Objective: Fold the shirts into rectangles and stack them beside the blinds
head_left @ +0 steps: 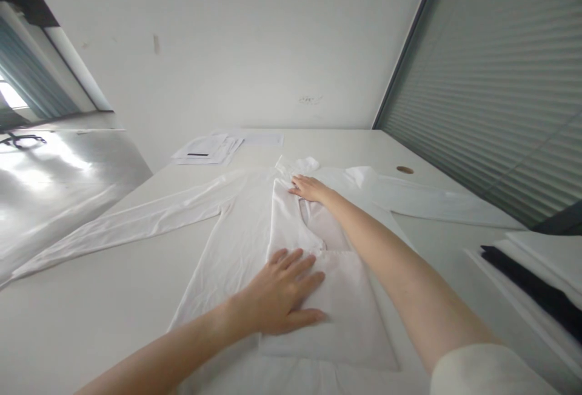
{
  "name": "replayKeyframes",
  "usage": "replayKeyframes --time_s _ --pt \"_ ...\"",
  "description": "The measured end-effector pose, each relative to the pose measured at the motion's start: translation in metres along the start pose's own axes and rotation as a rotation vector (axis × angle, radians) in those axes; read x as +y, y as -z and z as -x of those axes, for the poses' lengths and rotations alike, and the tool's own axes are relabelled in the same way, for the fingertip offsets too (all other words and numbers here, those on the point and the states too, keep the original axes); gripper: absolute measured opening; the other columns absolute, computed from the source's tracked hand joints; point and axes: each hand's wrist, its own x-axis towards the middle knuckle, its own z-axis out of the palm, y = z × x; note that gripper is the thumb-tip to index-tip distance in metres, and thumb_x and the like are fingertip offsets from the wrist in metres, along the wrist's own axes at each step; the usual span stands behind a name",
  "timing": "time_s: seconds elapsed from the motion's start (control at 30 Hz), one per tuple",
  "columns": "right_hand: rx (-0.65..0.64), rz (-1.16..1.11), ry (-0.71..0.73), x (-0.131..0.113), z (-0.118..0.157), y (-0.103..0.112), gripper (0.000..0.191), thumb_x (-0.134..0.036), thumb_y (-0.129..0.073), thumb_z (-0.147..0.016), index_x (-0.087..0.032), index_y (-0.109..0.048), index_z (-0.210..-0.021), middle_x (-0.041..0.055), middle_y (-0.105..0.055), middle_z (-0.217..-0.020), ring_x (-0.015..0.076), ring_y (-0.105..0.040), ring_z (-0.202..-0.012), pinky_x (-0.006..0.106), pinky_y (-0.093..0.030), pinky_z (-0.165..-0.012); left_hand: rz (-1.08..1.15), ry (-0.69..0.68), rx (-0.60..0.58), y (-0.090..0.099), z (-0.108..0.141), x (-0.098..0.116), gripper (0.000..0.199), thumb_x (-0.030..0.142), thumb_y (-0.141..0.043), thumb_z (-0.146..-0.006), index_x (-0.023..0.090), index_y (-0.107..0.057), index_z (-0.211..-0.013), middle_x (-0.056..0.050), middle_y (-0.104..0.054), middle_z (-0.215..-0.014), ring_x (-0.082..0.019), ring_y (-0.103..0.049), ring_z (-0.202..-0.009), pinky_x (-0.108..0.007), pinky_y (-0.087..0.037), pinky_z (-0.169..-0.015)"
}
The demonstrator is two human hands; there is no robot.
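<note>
A white long-sleeved shirt (231, 243) lies spread on the table, its sleeves stretched out to both sides and its collar (297, 166) at the far end. On the middle of it rests a folded white garment (336, 316), slightly pinkish, with an opening showing near its upper part. My left hand (291, 292) lies palm down on this folded garment, fingers spread. Farther off, my right hand (310, 189) is laid on its upper end just below the collar, fingers stretched out. Neither hand grasps anything.
Papers (211, 148) lie at the table's far left. A stack of white and black folded cloth or boards (541, 280) sits at the right edge. A round brown cable hole (404, 170) is in the tabletop. A wall stands behind, and blinds (491, 79) hang at right.
</note>
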Motion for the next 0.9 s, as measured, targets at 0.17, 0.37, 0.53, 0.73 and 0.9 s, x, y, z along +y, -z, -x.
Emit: replayKeyframes --time_s 0.17,0.37,0.53,0.73,0.9 --pt "0.029 0.042 0.032 -0.005 0.009 0.001 0.037 -0.047 -0.048 -0.100 -0.018 -0.055 -0.121 0.0157 -0.058 -0.126 0.0269 -0.062 -0.110 0.033 -0.044 -0.089 0.033 -0.097 0.076 0.002 -0.043 -0.035 0.044 0.042 -0.037 -0.105 0.016 -0.056 -0.134 -0.012 -0.059 -0.138 -0.024 -0.055 -0.129 -0.040 -0.041 -0.109" --pt "0.064 0.066 0.040 -0.008 0.011 0.008 0.032 -0.043 -0.053 -0.100 -0.017 -0.057 -0.118 0.0132 -0.062 -0.120 0.0244 -0.063 -0.107 0.030 -0.044 -0.085 -0.093 -0.245 -0.024 -0.017 -0.095 -0.089 0.053 0.048 -0.044 -0.101 0.014 -0.052 -0.142 -0.015 -0.043 -0.153 -0.030 -0.032 -0.146 -0.047 -0.023 -0.120" --pt "0.128 0.079 0.050 -0.014 0.012 0.021 0.029 -0.039 -0.057 -0.098 -0.016 -0.058 -0.116 0.0120 -0.063 -0.117 0.0230 -0.061 -0.105 0.030 -0.042 -0.087 -0.033 -0.159 -0.123 -0.025 -0.104 -0.106 0.060 0.051 -0.042 -0.101 0.019 -0.037 -0.152 -0.012 -0.032 -0.159 -0.029 -0.024 -0.149 -0.048 -0.015 -0.122" --pt "0.261 0.199 0.182 -0.036 0.031 0.047 0.027 -0.037 -0.062 -0.096 -0.015 -0.061 -0.111 0.0118 -0.062 -0.113 0.0240 -0.059 -0.101 0.031 -0.039 -0.085 0.005 -0.174 -0.093 -0.029 -0.104 -0.108 0.058 0.048 -0.043 -0.101 0.018 -0.041 -0.150 -0.013 -0.033 -0.158 -0.029 -0.022 -0.150 -0.048 -0.016 -0.121" --pt "0.343 0.318 0.192 -0.053 0.058 0.061 0.025 -0.038 -0.060 -0.097 -0.016 -0.062 -0.107 0.0104 -0.062 -0.107 0.0240 -0.057 -0.095 0.032 -0.036 -0.079 0.094 -0.216 0.028 -0.011 -0.083 -0.093 0.037 0.041 -0.049 -0.098 0.018 -0.066 -0.122 -0.015 -0.060 -0.136 -0.028 -0.046 -0.136 -0.046 -0.028 -0.116"
